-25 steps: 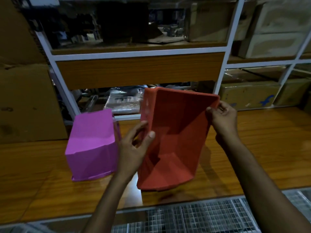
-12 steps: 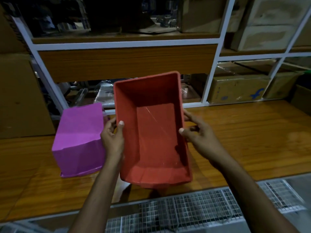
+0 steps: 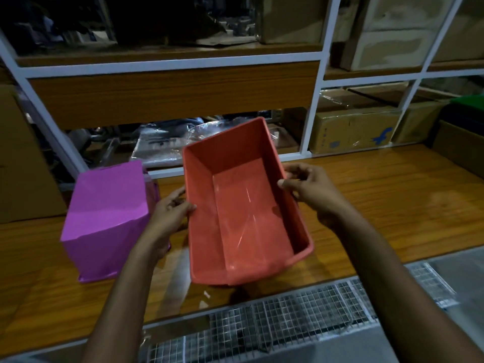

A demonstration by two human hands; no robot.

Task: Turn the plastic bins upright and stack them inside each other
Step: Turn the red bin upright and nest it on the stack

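Observation:
A red plastic bin point(image 3: 243, 205) faces up with its opening toward me, over the middle of the wooden table point(image 3: 392, 195). My left hand point(image 3: 170, 213) grips its left rim, thumb over the edge. On the right rim, my right hand point(image 3: 309, 189) pinches the edge with curled fingers. I cannot tell whether the bin's base touches the table. To its left a purple plastic bin point(image 3: 107, 218) stands upside down on the table, its bottom facing up, close to my left wrist.
White-framed shelving point(image 3: 314, 100) rises behind the table, holding cardboard boxes point(image 3: 353, 129) and plastic-wrapped items point(image 3: 167, 145). A big cardboard box point(image 3: 23, 158) stands at the left. Wire mesh point(image 3: 275, 318) lies along the table's near edge.
The red bin has turned from standing on end to opening upward and come lower toward the table. Both hands shifted along its side rims. The purple bin stayed put.

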